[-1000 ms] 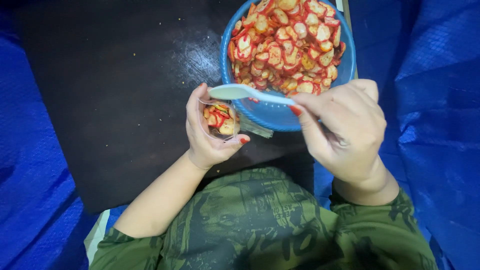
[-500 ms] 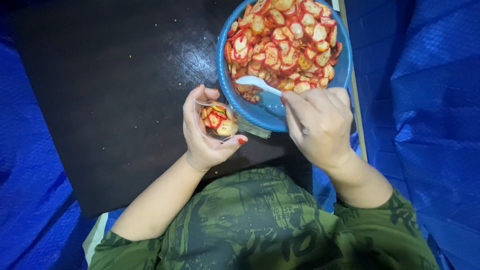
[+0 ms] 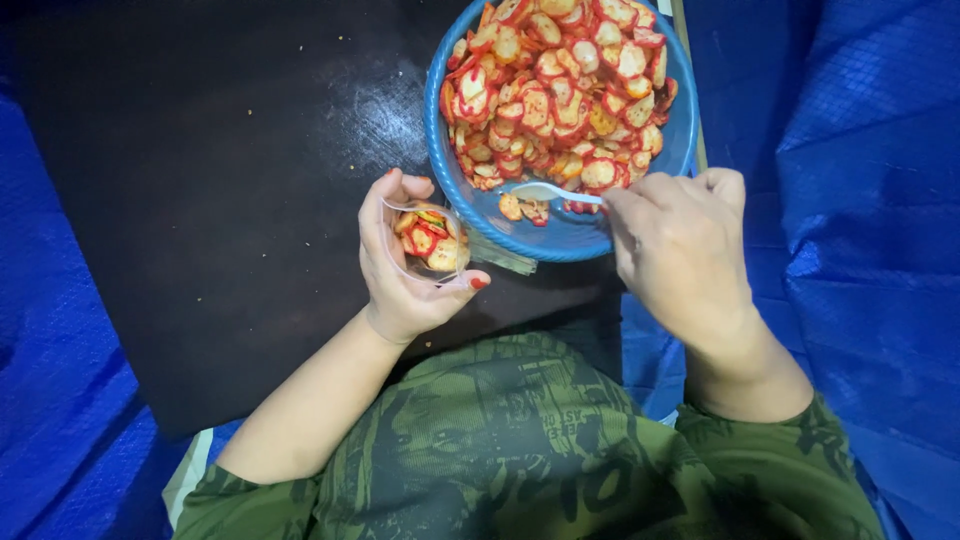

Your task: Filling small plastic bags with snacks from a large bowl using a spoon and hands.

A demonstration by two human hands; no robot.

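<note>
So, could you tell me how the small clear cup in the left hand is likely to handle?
The cup looks thin and see-through, so it probably flexes if squeezed. It holds only a few chips, so it is likely light. The left hand cradles it tilted toward the bowl; chips might spill.

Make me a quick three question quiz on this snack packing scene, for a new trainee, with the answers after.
1. True or false: the left hand holds a small clear cup with red-edged chips in it.
2. What does the right hand hold? A) a white plastic spoon B) a knife C) a pair of tongs
3. Fill in: the spoon's tip lies inside the blue ____, by the pile of chips.

Key
1. True
2. A
3. bowl
</note>
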